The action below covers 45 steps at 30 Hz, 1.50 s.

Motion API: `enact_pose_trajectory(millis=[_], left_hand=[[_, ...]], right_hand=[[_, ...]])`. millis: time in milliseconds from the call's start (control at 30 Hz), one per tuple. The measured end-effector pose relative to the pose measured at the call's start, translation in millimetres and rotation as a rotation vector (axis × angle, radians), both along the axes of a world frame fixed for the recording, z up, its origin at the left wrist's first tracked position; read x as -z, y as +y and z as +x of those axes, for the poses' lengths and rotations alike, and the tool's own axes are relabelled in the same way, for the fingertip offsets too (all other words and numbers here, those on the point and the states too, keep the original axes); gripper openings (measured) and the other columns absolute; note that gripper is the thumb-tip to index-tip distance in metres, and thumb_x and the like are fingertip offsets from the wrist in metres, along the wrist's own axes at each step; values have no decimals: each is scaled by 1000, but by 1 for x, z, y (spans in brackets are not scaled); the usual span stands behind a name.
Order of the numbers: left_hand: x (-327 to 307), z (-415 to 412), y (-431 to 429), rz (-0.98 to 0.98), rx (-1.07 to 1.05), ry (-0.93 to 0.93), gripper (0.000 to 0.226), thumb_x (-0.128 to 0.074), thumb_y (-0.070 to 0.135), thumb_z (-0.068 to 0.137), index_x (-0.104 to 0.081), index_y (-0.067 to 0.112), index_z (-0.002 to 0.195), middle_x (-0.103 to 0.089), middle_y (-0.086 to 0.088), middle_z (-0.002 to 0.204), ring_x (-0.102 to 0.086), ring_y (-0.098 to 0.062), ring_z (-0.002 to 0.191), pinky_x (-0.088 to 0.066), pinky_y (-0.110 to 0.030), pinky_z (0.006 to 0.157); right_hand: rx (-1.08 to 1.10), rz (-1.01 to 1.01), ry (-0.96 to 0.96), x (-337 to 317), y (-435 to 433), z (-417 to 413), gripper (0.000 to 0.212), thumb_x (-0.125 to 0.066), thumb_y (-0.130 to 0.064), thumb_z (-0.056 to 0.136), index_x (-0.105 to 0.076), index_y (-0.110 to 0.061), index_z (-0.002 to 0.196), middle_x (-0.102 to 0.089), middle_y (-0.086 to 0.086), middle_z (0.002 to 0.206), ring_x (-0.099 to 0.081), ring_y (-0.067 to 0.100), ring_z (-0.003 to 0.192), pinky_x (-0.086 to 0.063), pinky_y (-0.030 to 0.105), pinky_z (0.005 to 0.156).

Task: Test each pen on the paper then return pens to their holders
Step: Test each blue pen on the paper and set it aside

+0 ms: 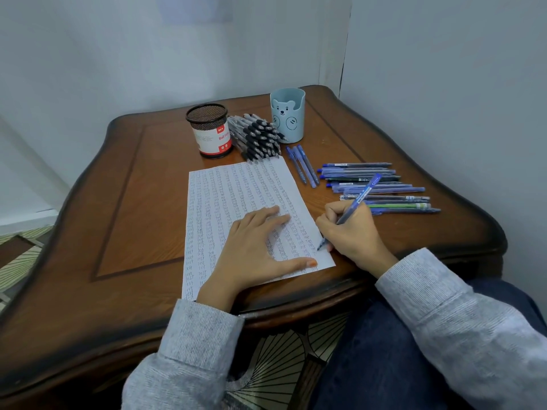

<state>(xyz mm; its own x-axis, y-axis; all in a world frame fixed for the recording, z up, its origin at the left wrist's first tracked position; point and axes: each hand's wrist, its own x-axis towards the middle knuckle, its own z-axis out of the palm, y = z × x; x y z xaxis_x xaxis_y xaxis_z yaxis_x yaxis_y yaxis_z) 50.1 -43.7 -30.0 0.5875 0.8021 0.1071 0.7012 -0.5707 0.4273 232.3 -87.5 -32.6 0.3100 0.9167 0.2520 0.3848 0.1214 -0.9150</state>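
A sheet of paper [236, 190] covered in rows of small pen marks lies on the wooden table [133, 202]. My left hand [254, 250] rests flat on its lower part, fingers straight. My right hand [349, 229] grips a blue pen [362, 195] with its tip touching the paper's lower right corner. A black mesh pen holder [210, 130] and a light blue bear pen holder [287, 113] stand at the back. Between them lies a pile of dark pens [257, 137]. Three blue pens [305, 168] lie beside the paper, and a row of several pens [381, 184] lies further right.
The table stands in a corner, with walls close behind and to the right. Its curved front edge runs under my wrists. My knees in dark trousers [384, 350] sit below the right side. A patterned floor [17, 255] shows at the left.
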Motion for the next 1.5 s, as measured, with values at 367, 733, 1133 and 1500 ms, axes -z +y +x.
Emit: enact_pose_trajectory(millis=[367,733,1133,1500], left_hand=[[0,0,0,2,5,-9,103,-42,94,49,-43,41,137,-30,22,149,-22,-1,136,-15,-28,111],[0,-1,-1,-8,10,-16,103,-43,93,50,-42,41,139,-30,22,149,-21,0,136,-13,-27,111],[0,-1,0,-12,12,-16,103,-42,94,50,-42,40,139,-30,21,149,-22,-1,136,-16,-31,113],[1,-1,3,-47,-9,-87,86,-38,89,62,-45,42,135,-30,22,149,-21,2,136,-15,-27,111]], right_hand=[[8,14,-23,1,1,-1,36,-53,13,82,-40,8,49,-37,20,47,-44,25,39,-36,18,39],[-70,-20,284,-12,-2,-1,27,-44,-34,100,-43,-9,91,-46,3,43,-34,12,31,-31,18,33],[-107,-13,106,-15,-9,-3,23,-58,-28,93,-47,-14,109,-46,-2,42,-38,10,34,-34,19,39],[-81,-177,381,-25,9,9,26,-42,-4,99,-52,-15,120,-60,5,67,-48,13,44,-39,22,40]])
